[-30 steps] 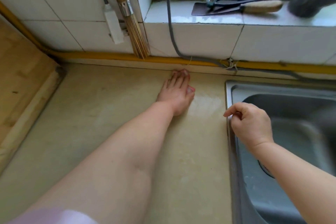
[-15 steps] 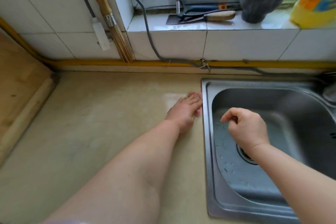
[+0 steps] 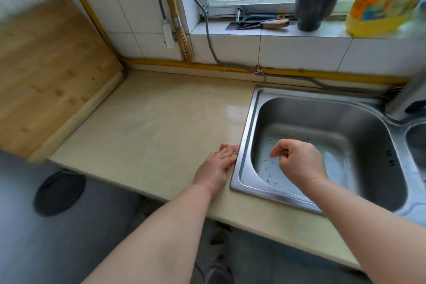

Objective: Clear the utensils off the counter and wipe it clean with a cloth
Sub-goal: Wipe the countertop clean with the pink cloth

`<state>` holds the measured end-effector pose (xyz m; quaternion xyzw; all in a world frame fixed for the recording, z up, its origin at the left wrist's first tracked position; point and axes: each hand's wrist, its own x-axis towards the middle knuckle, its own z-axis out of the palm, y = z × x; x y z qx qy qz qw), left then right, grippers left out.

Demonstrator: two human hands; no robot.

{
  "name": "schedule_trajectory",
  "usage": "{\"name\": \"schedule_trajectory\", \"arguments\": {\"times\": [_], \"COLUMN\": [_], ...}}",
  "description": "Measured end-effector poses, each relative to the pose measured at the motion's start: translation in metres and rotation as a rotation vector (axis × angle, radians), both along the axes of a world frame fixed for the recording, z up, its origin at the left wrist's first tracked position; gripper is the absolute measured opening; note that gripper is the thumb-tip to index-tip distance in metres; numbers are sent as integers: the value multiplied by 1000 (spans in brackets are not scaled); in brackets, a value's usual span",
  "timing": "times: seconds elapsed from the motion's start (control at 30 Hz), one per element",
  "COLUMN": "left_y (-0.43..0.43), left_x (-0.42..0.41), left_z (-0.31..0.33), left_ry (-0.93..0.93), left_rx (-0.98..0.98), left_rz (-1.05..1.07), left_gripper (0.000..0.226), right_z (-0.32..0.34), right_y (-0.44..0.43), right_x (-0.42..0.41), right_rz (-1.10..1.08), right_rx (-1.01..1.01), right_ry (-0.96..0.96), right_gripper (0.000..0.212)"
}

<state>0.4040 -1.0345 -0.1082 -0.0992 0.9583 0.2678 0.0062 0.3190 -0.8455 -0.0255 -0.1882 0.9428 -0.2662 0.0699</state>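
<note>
One cloth point(image 3: 228, 146) lies under the flat-fingered left hand point(image 3: 215, 168) beside one sink point(image 3: 299, 92); the right hand point(image 3: 297, 160) hovers curled, empty.

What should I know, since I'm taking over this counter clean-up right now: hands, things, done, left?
Left hand: flat on the pink cloth, pressing it on the counter right beside the sink rim.
Right hand: fingers curled, holding nothing visible, above the sink basin.
Done: no utensils on the counter; a knife and peeler lie on the windowsill.
Left: probably wiping on toward the cutting board; how much is already wiped, I cannot tell.
</note>
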Motion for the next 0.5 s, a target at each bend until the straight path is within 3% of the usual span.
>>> {"name": "schedule_trajectory", "arguments": {"times": [0.23,0.4,0.47,0.5], "left_y": [40,51,53,55], "left_x": [74,104,104,99], "left_z": [4,34,56,67], "left_ry": [24,-152,-284,-320], "left_rx": [-11,-55,101,269], "left_rz": [151,113,183,268], "left_gripper": [55,59,49,44], "right_z": [4,12,15,17], "right_y": [31,46,50,52], "right_x": [42,50,50,50], "right_rz": [113,122,122,117], "right_rx": [-5,-25,-12,-7], "right_ry": [-30,-22,-15,-20], "right_gripper": [34,36,37,38]}}
